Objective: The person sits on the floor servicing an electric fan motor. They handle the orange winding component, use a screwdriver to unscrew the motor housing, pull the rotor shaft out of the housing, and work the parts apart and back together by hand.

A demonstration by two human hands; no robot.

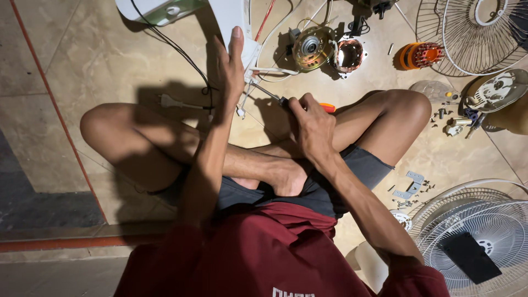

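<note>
Crossed legs fill the foreground. Beyond them, the right hand is clenched around an orange-handled screwdriver, its tip seemingly at the white fan housing. The left hand presses that housing, fingers extended together.

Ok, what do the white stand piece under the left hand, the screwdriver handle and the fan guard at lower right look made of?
White stand piece: smooth, slightly glossy, probably moulded plastic. Black-and-orange screwdriver handle in the right hand: likely plastic or rubber, mostly hidden. Round white fan guard: thin radial wires, apparently painted metal. The left hand rests on the stand piece.
</note>
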